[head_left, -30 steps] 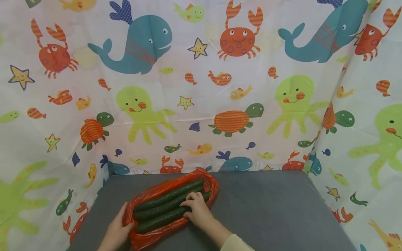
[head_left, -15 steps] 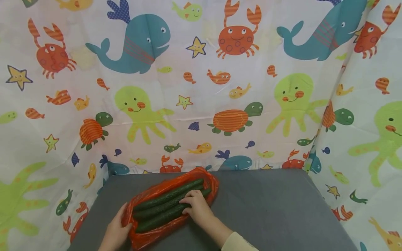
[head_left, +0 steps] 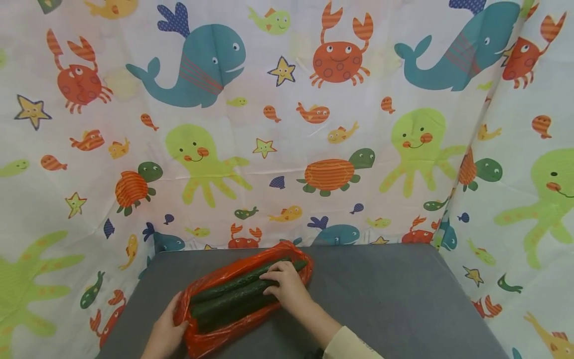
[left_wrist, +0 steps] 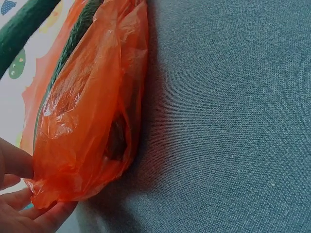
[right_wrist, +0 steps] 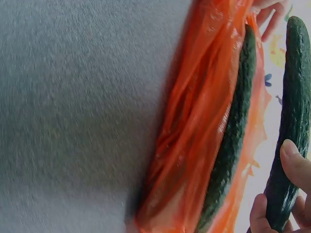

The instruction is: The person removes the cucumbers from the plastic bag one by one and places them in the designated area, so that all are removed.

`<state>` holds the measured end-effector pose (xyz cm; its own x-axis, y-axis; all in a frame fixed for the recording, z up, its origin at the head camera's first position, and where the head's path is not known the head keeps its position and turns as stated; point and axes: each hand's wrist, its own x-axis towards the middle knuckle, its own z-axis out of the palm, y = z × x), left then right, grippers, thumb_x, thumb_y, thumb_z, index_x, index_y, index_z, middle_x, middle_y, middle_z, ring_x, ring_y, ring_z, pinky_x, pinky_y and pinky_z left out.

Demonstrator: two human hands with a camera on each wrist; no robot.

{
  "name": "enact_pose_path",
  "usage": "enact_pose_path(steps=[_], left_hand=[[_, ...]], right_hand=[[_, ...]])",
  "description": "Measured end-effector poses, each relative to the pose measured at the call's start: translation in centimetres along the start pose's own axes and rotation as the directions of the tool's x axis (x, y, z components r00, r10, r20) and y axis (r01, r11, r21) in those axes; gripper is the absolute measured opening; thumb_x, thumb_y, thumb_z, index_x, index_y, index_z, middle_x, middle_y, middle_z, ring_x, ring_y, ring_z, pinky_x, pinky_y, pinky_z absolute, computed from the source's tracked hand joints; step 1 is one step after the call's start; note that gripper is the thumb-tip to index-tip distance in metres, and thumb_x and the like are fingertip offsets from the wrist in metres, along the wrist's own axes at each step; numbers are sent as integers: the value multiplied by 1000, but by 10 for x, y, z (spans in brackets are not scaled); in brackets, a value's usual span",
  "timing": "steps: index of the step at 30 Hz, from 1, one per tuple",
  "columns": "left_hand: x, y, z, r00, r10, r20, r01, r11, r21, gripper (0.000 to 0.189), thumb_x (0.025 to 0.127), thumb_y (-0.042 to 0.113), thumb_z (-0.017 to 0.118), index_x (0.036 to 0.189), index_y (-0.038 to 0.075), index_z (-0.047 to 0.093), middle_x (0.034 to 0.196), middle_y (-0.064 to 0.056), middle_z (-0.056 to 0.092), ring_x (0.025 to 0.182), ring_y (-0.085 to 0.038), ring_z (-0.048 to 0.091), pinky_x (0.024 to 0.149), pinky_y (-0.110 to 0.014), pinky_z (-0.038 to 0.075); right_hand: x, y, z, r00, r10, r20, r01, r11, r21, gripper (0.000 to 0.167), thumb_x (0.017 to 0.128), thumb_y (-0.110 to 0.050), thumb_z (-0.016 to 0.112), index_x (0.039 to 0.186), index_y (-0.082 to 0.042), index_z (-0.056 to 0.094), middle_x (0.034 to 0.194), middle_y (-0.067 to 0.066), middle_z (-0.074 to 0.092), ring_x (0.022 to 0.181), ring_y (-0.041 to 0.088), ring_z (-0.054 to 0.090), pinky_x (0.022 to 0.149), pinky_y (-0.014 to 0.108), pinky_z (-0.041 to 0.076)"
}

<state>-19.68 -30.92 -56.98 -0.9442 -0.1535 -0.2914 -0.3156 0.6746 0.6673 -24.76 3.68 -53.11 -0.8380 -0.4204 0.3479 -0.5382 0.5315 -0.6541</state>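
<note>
An orange-red plastic bag [head_left: 211, 340] lies on its side, its long opening facing up, with dark green cucumbers [head_left: 235, 284] inside. My right hand [head_left: 289, 289] grips one cucumber [right_wrist: 295, 92] near its far end, thumb on one side and fingers on the other. In both wrist views this cucumber is raised over the bag, apart from the cucumber [right_wrist: 235, 126] lying along the opening. At the bag's near left end, my left hand [head_left: 166, 329] pinches the gathered plastic between thumb and fingers. The lower part of the bag's contents is partly covered by film.
A grey cloth-covered table [head_left: 381, 299] lies under the bag and stretches to the right. A white curtain [head_left: 278, 194] printed with sea animals encloses the table at the back and both sides, close behind the bag's far end.
My right hand has moved slightly up and away with a cucumber in its grip, and that cucumber has risen from among the others. My left hand stays at the bag's end.
</note>
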Motion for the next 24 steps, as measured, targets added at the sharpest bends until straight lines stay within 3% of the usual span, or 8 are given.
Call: enact_pose_path(steps=[6, 13, 17, 24], left_hand=[[1, -4, 0, 1000, -6, -6, 6, 1000, 9, 87, 91, 11, 68, 160, 2, 15, 151, -39, 34, 130, -59, 42, 93, -65, 47], [2, -1, 2, 1000, -18, 12, 18, 1000, -13, 87, 90, 10, 68, 159, 1, 17, 148, -40, 38, 121, -56, 52, 83, -56, 54], [4, -1, 3, 1000, 12, -3, -12, 1000, -11, 87, 89, 12, 69, 159, 2, 19, 149, -39, 37, 123, -57, 50, 85, -58, 53], [3, -5, 2, 1000, -11, -9, 11, 1000, -25, 84, 90, 12, 67, 158, 2, 21, 149, -37, 40, 126, -56, 49, 90, -61, 51]], right_hand=[[-2, 3, -15, 998, -10, -61, 11, 1000, 5, 29, 81, -10, 81, 110, -12, 80, 109, 1, 64, 109, 23, 55, 89, 36, 54], [-13, 15, -38, 994, 5, -113, -7, 1000, -17, 30, 79, -11, 83, 110, -13, 80, 110, 1, 65, 109, 25, 56, 89, 42, 55], [-18, 26, -50, 990, 44, -136, -46, 999, -18, 31, 78, -12, 84, 109, -14, 81, 111, 0, 65, 111, 24, 56, 90, 44, 54], [-26, 46, -63, 981, 93, -169, -101, 994, -41, 32, 75, -13, 85, 106, -18, 81, 109, -2, 67, 109, 22, 59, 89, 45, 54]])
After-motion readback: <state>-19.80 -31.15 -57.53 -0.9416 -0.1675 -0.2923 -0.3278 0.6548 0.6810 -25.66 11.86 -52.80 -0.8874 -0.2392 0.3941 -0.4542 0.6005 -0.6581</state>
